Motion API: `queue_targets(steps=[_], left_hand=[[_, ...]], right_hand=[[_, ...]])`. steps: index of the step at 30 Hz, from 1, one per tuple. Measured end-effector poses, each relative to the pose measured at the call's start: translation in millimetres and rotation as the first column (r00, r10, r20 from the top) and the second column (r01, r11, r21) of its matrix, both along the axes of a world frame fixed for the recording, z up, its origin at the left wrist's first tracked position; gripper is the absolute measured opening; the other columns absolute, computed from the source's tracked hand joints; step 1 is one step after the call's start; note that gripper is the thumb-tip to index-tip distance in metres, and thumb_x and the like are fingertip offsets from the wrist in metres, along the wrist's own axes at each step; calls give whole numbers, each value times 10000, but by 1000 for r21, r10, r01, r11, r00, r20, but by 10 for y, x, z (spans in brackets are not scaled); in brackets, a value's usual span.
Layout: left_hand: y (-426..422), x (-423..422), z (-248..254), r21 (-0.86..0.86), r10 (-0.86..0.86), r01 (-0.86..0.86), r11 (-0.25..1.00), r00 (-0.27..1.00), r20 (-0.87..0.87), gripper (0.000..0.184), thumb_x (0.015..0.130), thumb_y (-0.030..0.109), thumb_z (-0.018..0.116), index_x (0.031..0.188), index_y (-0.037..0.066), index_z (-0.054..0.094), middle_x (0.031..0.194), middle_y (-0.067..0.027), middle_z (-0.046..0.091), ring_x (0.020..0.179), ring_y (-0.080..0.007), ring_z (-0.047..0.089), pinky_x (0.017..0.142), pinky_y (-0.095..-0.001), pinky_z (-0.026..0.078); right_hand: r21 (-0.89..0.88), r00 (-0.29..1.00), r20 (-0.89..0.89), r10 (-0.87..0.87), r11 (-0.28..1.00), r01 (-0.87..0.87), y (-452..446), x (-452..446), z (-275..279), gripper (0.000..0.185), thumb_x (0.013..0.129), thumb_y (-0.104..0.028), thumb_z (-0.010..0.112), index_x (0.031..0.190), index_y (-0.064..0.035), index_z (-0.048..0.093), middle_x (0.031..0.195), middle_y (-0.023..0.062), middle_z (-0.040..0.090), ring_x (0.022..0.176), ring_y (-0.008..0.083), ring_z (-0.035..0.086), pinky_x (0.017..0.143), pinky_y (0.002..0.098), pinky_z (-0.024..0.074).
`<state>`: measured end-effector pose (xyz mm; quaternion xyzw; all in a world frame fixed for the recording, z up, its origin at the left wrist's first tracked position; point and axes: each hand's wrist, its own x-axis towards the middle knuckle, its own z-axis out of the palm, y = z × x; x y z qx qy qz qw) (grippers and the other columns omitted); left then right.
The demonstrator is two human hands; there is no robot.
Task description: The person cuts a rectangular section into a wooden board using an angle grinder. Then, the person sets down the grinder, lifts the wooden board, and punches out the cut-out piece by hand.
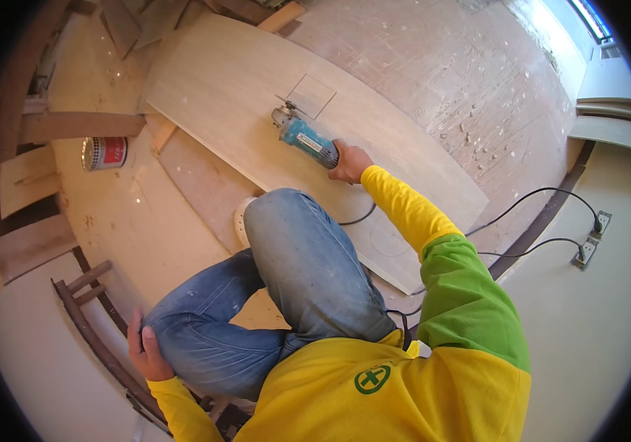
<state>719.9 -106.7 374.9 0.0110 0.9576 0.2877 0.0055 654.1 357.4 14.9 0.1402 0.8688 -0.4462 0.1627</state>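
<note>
My right hand (350, 162) is closed round the rear of a teal angle grinder (307, 141). The grinder lies over a large pale tile or board (220, 81), its disc end beside a small rectangle (312, 96) marked or cut on the surface. Whether the disc touches the surface I cannot tell. A dark cord runs back from the grinder under my right arm. My left hand (147, 348) rests against my bent knee (183, 324), thumb and fingers apart, holding nothing.
A can with a red label (104, 153) stands on the floor at the left, near wooden beams (83, 127) and offcuts. Two cords run to wall outlets (594, 236) at the right. Debris (481, 136) lies beyond the board; stacked panels (614, 125) stand at the far right.
</note>
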Motion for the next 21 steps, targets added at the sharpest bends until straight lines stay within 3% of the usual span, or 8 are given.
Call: queue_targets(steps=[21], left_hand=[[-60, 43, -8, 29, 25, -25, 999, 1000, -10, 516, 998, 306, 508, 1342, -76, 552, 1336, -206, 592, 1259, -301, 537, 1110, -396, 353]], right_hand=[[2, 1000, -2, 12, 1000, -12, 1, -25, 25, 603, 661, -304, 736, 1180, -46, 568, 987, 257, 691, 929, 426, 669, 842, 472, 529]])
